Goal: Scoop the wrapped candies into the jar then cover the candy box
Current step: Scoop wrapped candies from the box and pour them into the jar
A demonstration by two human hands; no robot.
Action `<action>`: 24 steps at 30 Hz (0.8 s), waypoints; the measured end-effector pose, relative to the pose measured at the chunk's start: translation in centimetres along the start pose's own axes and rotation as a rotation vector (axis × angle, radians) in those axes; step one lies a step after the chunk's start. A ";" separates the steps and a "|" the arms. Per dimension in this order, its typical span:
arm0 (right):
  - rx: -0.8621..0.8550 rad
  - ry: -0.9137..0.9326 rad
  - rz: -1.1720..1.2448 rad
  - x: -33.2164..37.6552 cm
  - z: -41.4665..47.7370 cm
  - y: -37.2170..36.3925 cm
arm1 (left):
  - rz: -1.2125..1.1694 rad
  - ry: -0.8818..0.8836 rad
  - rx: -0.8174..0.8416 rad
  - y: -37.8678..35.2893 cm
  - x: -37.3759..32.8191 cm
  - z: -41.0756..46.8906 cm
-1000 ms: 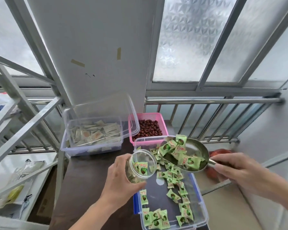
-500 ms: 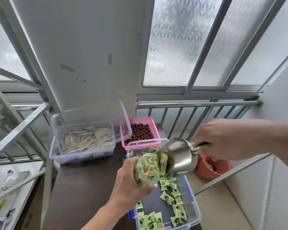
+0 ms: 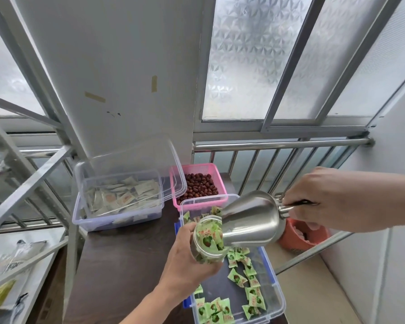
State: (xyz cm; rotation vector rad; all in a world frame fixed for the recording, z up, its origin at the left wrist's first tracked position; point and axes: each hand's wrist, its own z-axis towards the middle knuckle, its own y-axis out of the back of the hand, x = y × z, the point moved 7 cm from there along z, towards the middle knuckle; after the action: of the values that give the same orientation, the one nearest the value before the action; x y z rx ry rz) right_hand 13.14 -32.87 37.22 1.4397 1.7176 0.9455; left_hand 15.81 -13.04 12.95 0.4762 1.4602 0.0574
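Note:
My left hand grips a clear jar, tilted with its mouth toward the right and packed with green wrapped candies. My right hand holds the handle of a steel scoop, tipped mouth-down against the jar's opening. Both hang over the clear candy box with blue clips, where several green candies lie scattered. A clear lid leans on the wall behind the other box.
A clear box of pale sachets stands at the back left of the dark table. A pink basket of red dates sits behind the candy box. An orange basket lies below right. A metal railing runs behind, with shelving at left.
The loaded scoop swung up and tipped over against the jar's mouth. Candies passed from the scoop into the jar, which now looks packed. My right hand rose above the box.

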 end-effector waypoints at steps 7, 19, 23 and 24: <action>-0.014 0.048 0.164 -0.3 1.5 -2.9 | 0.039 0.002 -0.013 -0.1 -0.1 -0.5; 0.142 -0.388 1.058 -2.2 8.1 -26.7 | -0.033 0.134 -0.399 7.6 3.7 -3.5; 0.253 -0.438 1.048 1.1 10.7 -32.4 | 0.016 0.178 -0.434 8.4 3.9 -4.7; 0.232 -0.456 1.064 1.6 11.3 -33.1 | 0.021 0.181 -0.437 8.4 4.0 -5.0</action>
State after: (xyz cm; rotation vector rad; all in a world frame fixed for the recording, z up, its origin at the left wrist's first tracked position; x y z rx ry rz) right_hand 6.71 -34.11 2.79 2.5606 0.6665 0.8034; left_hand 13.57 -2.78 11.95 0.1302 1.5640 0.4368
